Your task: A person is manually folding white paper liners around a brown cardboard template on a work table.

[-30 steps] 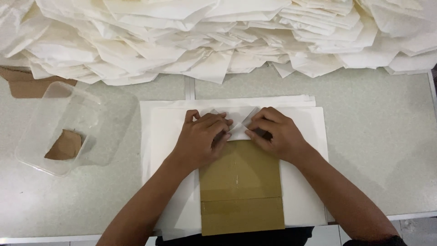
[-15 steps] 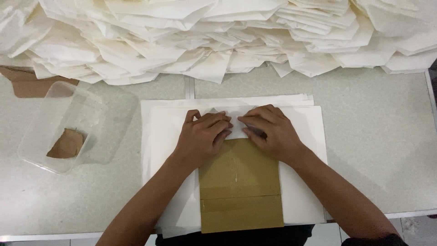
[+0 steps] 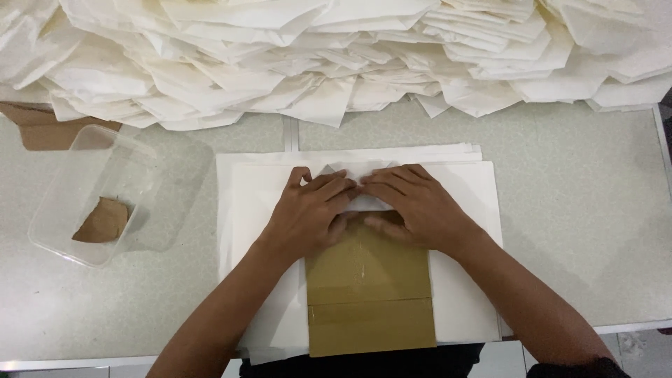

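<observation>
Pressing down side by side, the left hand and the right hand lie flat with fingers spread narrow, fingertips meeting over a small folded white paper flap at the top edge of one brown cardboard template — neither hand grips anything, both only bear on the fold. The cardboard is a rectangle with a crease across its lower part, lying on a stack of white paper sheets near the front of the desk. To the left stands one clear plastic tub with a brown scrap inside; one brown cardboard piece lies behind it. Across the back spreads a large heap of folded white papers — too many to count.
</observation>
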